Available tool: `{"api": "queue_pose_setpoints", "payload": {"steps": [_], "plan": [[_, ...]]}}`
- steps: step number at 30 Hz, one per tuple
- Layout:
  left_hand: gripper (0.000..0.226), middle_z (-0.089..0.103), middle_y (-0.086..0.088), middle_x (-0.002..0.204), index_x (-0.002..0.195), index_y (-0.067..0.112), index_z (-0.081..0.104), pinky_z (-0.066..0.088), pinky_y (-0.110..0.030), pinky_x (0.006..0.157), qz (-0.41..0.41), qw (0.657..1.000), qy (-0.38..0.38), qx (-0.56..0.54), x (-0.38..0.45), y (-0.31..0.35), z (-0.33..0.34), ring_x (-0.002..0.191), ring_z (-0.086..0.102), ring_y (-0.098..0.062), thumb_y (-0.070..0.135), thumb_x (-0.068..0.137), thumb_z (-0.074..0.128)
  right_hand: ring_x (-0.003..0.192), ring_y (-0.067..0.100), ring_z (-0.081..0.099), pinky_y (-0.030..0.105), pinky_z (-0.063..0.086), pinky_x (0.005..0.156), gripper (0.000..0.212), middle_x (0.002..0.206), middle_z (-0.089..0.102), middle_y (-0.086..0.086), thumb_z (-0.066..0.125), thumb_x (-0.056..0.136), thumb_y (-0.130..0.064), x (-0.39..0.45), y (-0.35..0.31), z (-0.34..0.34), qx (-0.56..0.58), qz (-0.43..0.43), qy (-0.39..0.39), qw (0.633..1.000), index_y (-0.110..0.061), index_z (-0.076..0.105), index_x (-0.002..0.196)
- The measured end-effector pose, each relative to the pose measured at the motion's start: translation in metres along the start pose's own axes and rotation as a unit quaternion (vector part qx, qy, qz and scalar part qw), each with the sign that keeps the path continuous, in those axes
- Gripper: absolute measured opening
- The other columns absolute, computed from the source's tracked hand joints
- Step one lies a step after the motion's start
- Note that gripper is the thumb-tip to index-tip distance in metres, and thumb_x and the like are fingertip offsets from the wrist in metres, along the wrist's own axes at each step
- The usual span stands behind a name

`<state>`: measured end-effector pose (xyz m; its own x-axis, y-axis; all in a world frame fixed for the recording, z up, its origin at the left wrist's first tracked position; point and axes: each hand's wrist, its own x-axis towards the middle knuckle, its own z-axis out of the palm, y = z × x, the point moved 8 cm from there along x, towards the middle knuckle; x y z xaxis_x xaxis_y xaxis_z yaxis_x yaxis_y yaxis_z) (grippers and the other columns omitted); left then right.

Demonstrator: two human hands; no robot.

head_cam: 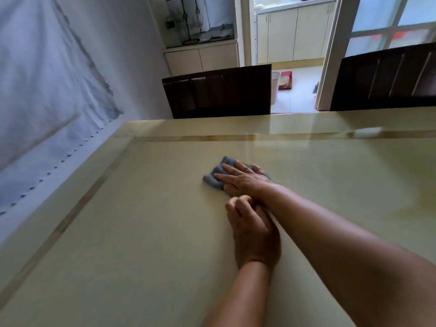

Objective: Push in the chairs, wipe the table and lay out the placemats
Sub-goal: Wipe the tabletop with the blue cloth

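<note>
The right hand lies flat with its fingers spread on a grey cloth, pressing it to the glossy counter near the far left corner, so the palm's weight does the wiping. The left hand rests loosely curled and empty against the right wrist, likely to steady the long reach. Two dark chairs stand tucked at the far edge (no placemats show anywhere yet).
</note>
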<state>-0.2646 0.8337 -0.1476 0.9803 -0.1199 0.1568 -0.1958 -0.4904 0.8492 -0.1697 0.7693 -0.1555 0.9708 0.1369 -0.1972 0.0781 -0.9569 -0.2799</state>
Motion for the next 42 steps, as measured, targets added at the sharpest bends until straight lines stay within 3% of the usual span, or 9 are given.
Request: {"api": "queue_pose_setpoints", "payload": {"steps": [8, 12, 17, 20, 22, 25, 35, 39, 42], "plan": [[0.05, 0.05, -0.023, 0.101, 0.089, -0.001, 0.054, 0.033, -0.039, 0.091, 0.04, 0.998, 0.016, 0.036, -0.007, 0.013, -0.009, 0.097, 0.047, -0.035, 0.036, 0.077, 0.023, 0.145, 0.014, -0.017, 0.042, -0.005, 0.12, 0.064, 0.158, -0.012, -0.016, 0.035, 0.094, -0.059, -0.088, 0.016, 0.02, -0.006, 0.047, -0.015, 0.999, -0.047, 0.001, 0.147], [0.045, 0.059, -0.021, 0.089, 0.081, 0.004, 0.058, 0.026, -0.041, 0.081, 0.07, 0.987, 0.024, 0.143, -0.029, 0.019, -0.019, 0.084, 0.055, -0.038, 0.034, 0.078, 0.025, 0.146, 0.014, -0.016, 0.034, -0.01, 0.117, 0.08, 0.16, -0.012, -0.006, 0.049, 0.093, -0.044, -0.134, -0.021, 0.039, -0.06, 0.015, -0.06, 0.996, -0.024, -0.003, 0.151], [0.049, 0.064, -0.019, 0.103, 0.087, 0.005, 0.062, 0.032, -0.036, 0.091, -0.019, 0.996, -0.032, 0.085, -0.062, 0.023, -0.03, 0.101, 0.049, -0.034, 0.034, 0.078, 0.023, 0.117, 0.012, 0.06, 0.032, 0.032, 0.106, 0.044, 0.118, 0.065, -0.02, 0.041, 0.08, -0.057, -0.208, -0.056, 0.046, -0.05, -0.048, 0.032, 0.997, -0.039, 0.069, 0.109], [0.048, 0.062, -0.019, 0.109, 0.093, 0.004, 0.062, 0.032, -0.035, 0.095, -0.033, 0.993, -0.081, 0.078, -0.09, 0.042, -0.016, 0.107, 0.048, -0.033, 0.031, 0.08, 0.026, 0.143, 0.007, 0.012, 0.03, 0.0, 0.117, 0.08, 0.15, 0.027, -0.022, -0.009, 0.083, -0.069, -0.246, -0.044, 0.055, -0.044, -0.02, 0.038, 0.998, -0.042, 0.04, 0.139], [0.033, 0.06, -0.019, 0.11, 0.096, 0.004, 0.061, 0.034, -0.036, 0.097, -0.033, 0.991, -0.11, 0.071, -0.111, 0.054, -0.001, 0.109, 0.048, -0.034, 0.024, 0.09, 0.035, 0.143, 0.007, -0.016, 0.031, -0.01, 0.116, 0.078, 0.15, -0.011, -0.02, -0.007, 0.081, -0.074, -0.274, -0.016, 0.06, -0.014, 0.049, 0.024, 0.998, -0.039, 0.01, 0.149], [0.022, 0.058, -0.017, 0.114, 0.104, 0.006, 0.06, 0.035, -0.034, 0.098, -0.014, 0.986, -0.15, 0.065, -0.148, 0.072, 0.018, 0.112, 0.048, -0.031, 0.014, 0.091, 0.044, 0.145, 0.009, -0.015, 0.035, -0.006, 0.117, 0.055, 0.155, -0.016, -0.018, 0.016, 0.096, -0.056, -0.321, 0.036, 0.056, 0.019, 0.156, 0.038, 0.987, -0.045, -0.004, 0.147], [0.032, 0.053, -0.007, 0.131, 0.122, 0.013, 0.054, 0.03, -0.028, 0.104, 0.027, 0.968, -0.191, 0.163, -0.248, 0.082, 0.027, 0.122, 0.045, -0.024, 0.014, 0.094, 0.04, 0.147, 0.016, -0.012, 0.043, -0.002, 0.118, 0.054, 0.159, -0.016, -0.007, 0.018, 0.1, -0.045, -0.517, 0.201, 0.055, 0.049, 0.444, 0.056, 0.893, -0.036, 0.0, 0.151], [0.032, 0.052, -0.007, 0.13, 0.122, 0.013, 0.054, 0.03, -0.029, 0.103, 0.004, 0.972, -0.166, 0.168, -0.273, 0.099, 0.034, 0.121, 0.043, -0.024, 0.013, 0.095, 0.038, 0.145, 0.022, -0.02, 0.048, -0.008, 0.116, 0.055, 0.157, -0.024, -0.006, 0.014, 0.101, -0.044, -0.514, 0.181, 0.064, 0.08, 0.452, 0.046, 0.887, -0.036, -0.008, 0.15], [0.032, 0.052, -0.009, 0.13, 0.122, 0.012, 0.053, 0.029, -0.029, 0.103, -0.001, 0.973, -0.165, 0.162, -0.288, 0.115, 0.049, 0.12, 0.043, -0.026, 0.011, 0.094, 0.037, 0.143, 0.024, -0.025, 0.047, -0.012, 0.115, 0.056, 0.155, -0.028, -0.005, 0.016, 0.101, -0.044, -0.492, 0.118, 0.081, 0.068, 0.332, 0.016, 0.941, -0.034, -0.012, 0.149]]}}
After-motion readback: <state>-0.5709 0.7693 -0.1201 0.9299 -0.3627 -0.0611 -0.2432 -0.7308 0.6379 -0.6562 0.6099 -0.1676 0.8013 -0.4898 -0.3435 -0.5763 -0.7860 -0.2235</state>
